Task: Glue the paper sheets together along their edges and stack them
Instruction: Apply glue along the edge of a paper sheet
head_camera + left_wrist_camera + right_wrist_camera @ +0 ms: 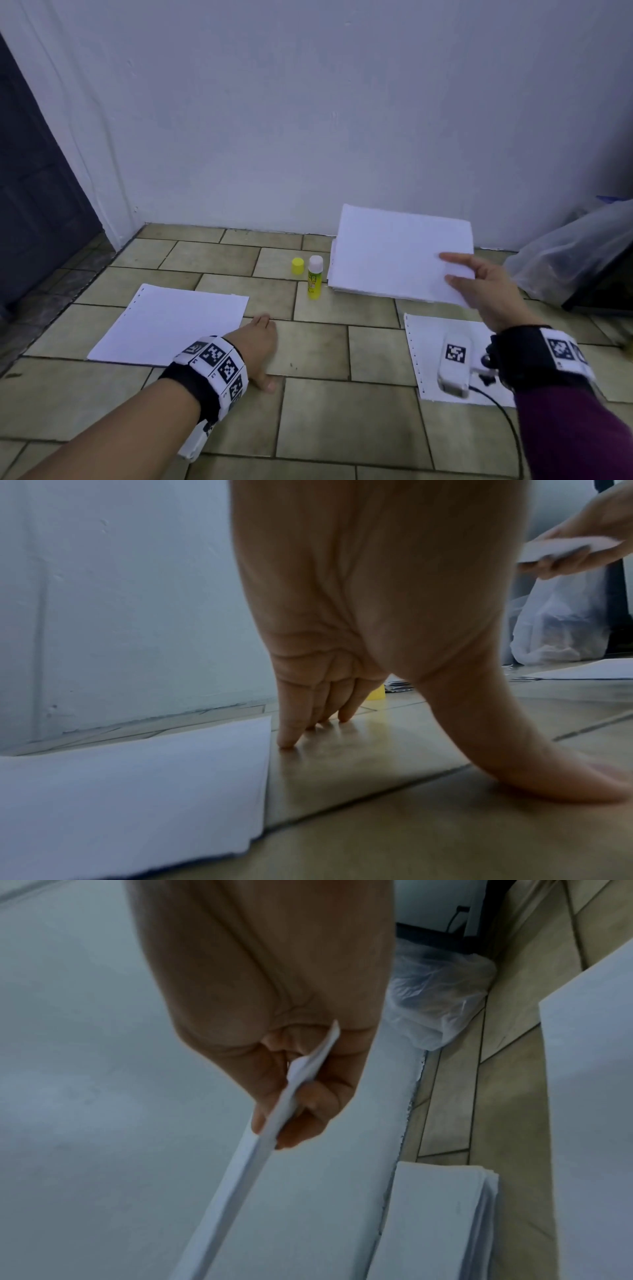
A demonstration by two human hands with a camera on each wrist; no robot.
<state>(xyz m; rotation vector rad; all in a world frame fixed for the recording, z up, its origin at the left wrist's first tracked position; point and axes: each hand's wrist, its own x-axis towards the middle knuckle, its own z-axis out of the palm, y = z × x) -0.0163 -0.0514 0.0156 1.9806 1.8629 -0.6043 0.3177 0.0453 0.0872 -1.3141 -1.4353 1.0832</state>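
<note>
Both hands are busy in different ways: the right hand [486, 291] pinches the near right corner of a sheet [400, 253], thumb on top and fingers curled beneath, holding it in the air just above the paper stack [334, 274]. From the right wrist view it may be more than one sheet in that pinch, though the blur makes that hard to settle. The left hand [260, 346] is spread open, fingertips and thumb propped on the floor tiles [315, 411], gripping nothing.

Taking the glue stick [314, 278] as the mark: it stands upright and uncapped, its yellow cap [297, 266] just to its left. The stack lies just to its right, against the wall. A single sheet [171, 325] lies flat nearer the person and to its left, with the left hand's fingertips just off that sheet's right edge. Another sheet [424, 335] lies nearer and to the right, below the right wrist.

The held sheet hangs with its long side running left to right, roughly level, well to the right of the left-hand sheet. If it is meant to go there, it must travel leftward past the glue stick. The right hand carries it, while the left is the nearer one to steady the receiving sheet.
</note>
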